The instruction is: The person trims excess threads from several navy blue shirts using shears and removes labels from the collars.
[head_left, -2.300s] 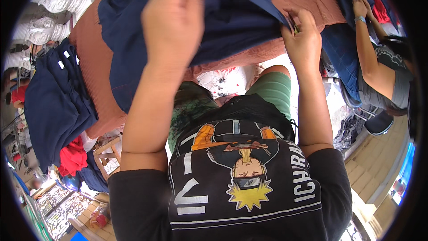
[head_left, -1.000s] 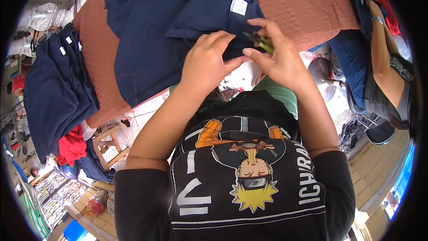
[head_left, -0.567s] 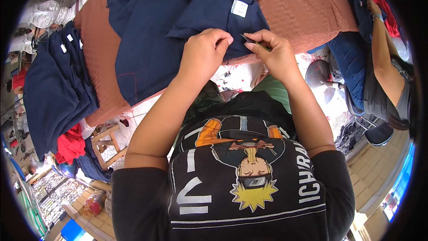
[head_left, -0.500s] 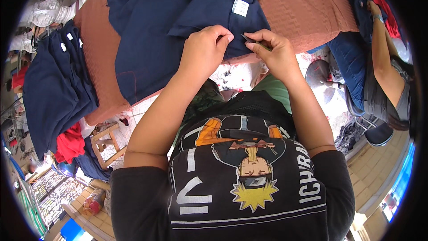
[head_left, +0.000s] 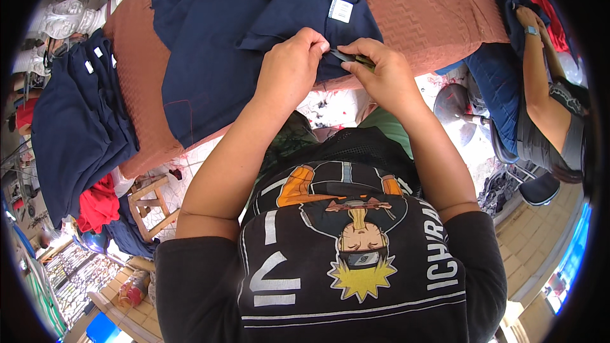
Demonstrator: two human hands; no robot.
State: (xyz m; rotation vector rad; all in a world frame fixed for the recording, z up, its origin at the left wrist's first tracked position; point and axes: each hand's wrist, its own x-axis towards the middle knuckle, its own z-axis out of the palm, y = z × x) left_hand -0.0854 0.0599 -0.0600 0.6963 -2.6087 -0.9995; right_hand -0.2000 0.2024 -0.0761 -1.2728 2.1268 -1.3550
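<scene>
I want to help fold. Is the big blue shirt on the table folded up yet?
Not folded: the navy shirt lies spread and rumpled over the brown-covered table, its edge pinched by the left hand and right hand.

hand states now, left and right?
Left hand: closed, pinching the edge of the navy garment.
Right hand: closed on a small dark tool, at the same edge.

It looked like a small garment workshop. Navy shirts (head_left: pixel 254 19) lay on a long table with a brown cover (head_left: pixel 426 19), more were stacked (head_left: pixel 76 127) beside it, and another person (head_left: pixel 546 108) sat working nearby.
</scene>
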